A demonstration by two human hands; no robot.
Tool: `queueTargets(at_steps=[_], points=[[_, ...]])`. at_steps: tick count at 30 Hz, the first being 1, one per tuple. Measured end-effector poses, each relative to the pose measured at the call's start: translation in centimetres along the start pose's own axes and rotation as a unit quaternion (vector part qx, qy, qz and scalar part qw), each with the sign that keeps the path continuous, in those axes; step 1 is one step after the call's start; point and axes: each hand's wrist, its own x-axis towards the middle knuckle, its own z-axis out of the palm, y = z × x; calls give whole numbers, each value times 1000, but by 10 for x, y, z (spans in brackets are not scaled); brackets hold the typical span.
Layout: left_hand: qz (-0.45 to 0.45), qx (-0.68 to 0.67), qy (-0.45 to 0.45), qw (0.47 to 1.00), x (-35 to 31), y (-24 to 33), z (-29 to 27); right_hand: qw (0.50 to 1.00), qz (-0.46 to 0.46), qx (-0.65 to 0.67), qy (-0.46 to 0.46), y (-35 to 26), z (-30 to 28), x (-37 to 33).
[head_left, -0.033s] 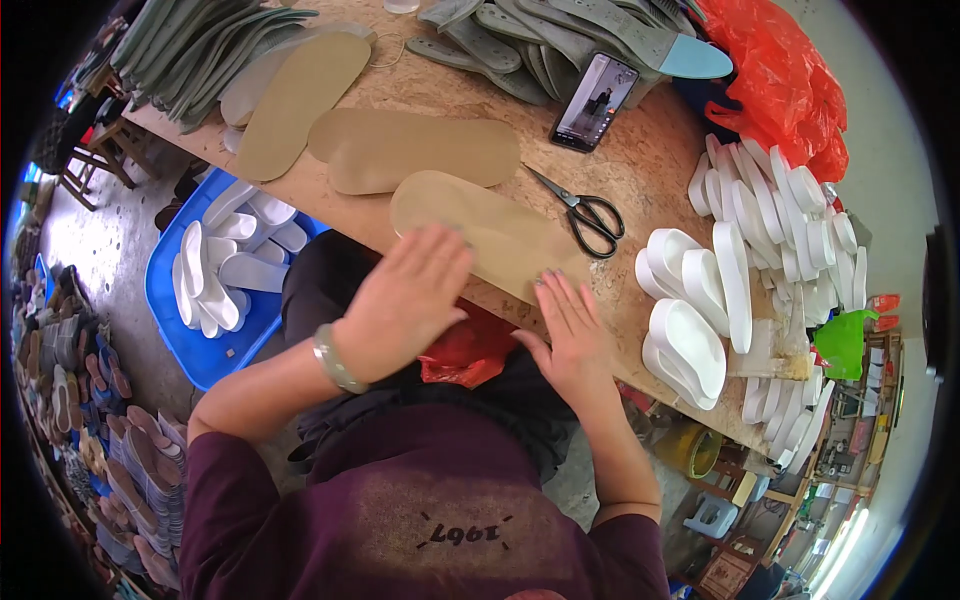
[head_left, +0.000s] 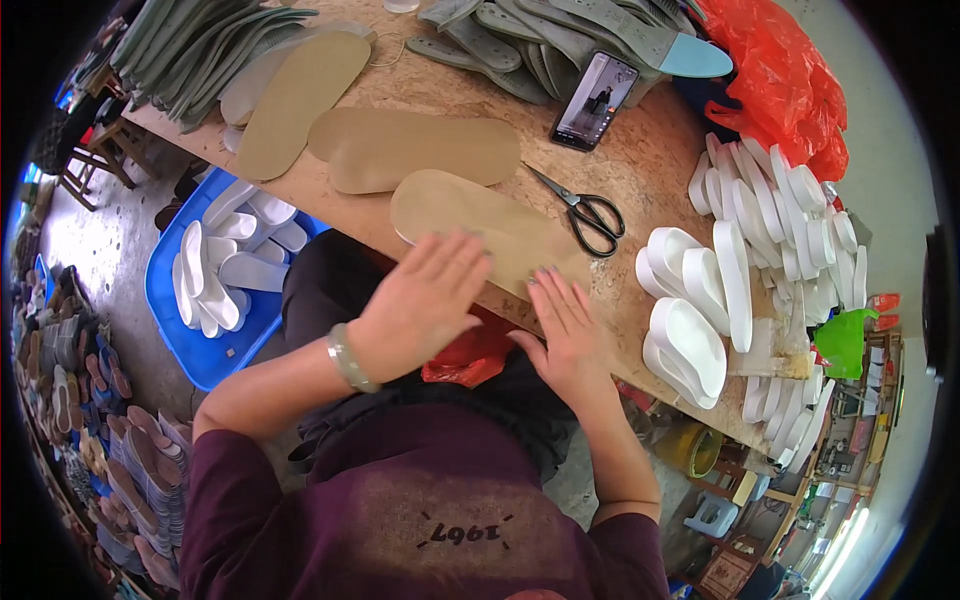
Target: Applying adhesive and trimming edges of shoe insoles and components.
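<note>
A tan insole (head_left: 480,220) lies slantwise at the near edge of the wooden table. My left hand (head_left: 420,295), with a pale bangle at the wrist, is flat with fingers stretched over the insole's near edge. My right hand (head_left: 565,330) rests its straight fingertips on the insole's right end, thumb apart. Neither hand grips anything. Just beyond lies a second tan insole (head_left: 420,150), and farther left a third tan insole (head_left: 305,105) beside a pile of grey-green sheets. Black-handled scissors (head_left: 585,212) lie right of the near insole, partly spread.
A phone (head_left: 594,102) leans against grey sole pieces (head_left: 545,40) at the back. White soles (head_left: 685,345) crowd the table's right side, below a red plastic bag (head_left: 790,80). On the floor at left, a blue bin (head_left: 165,290) holds white soles. Shoes are heaped at far left.
My left hand has slid slightly right along the near insole, showing more of its left end. My right hand has barely shifted.
</note>
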Motion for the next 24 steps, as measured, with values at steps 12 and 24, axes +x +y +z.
queueTargets(at_steps=[12,24], points=[[48,-21,49,997,27,-1,23,997,-30,36,-63,14,-3,16],[102,-134,69,983,11,10,15,999,-26,36,-19,23,-9,-17]])
